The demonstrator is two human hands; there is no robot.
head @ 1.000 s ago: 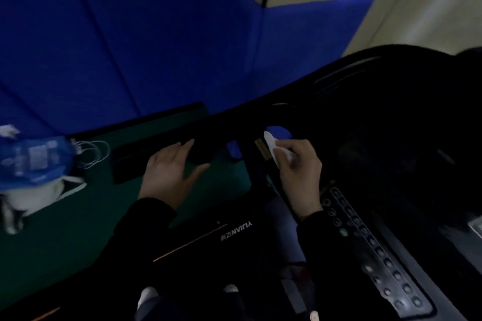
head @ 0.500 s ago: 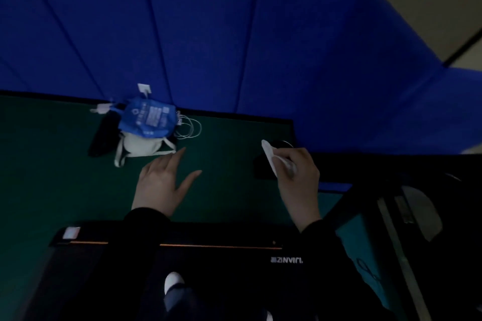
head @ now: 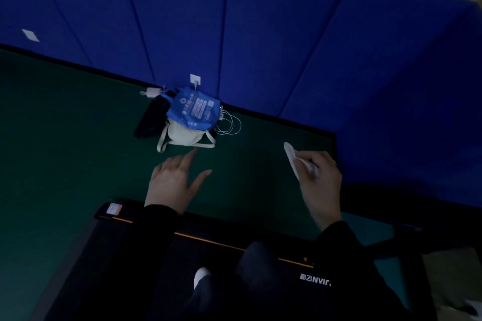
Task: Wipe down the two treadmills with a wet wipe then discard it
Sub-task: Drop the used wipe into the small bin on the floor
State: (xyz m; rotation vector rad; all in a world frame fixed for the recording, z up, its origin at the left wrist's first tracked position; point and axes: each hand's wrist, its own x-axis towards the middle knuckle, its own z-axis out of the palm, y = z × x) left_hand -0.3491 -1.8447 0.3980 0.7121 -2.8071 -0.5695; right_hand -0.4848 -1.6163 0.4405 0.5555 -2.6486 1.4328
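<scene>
The right hand pinches the thin, limp white wipe in a narrow grip above the green floor; the left hand hovers, fingers spread and holding nothing. Best to flatten the wipe (damp pads clean better) and draw overlapping strokes across the treadmill, over its smooth black hood.

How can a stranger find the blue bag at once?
Look where the blue padded wall meets the green floor, below the white wall socket. The blue bag tops a small heap there: it alone carries white print, with a pale bag under it, a black object left and white cables right.
</scene>
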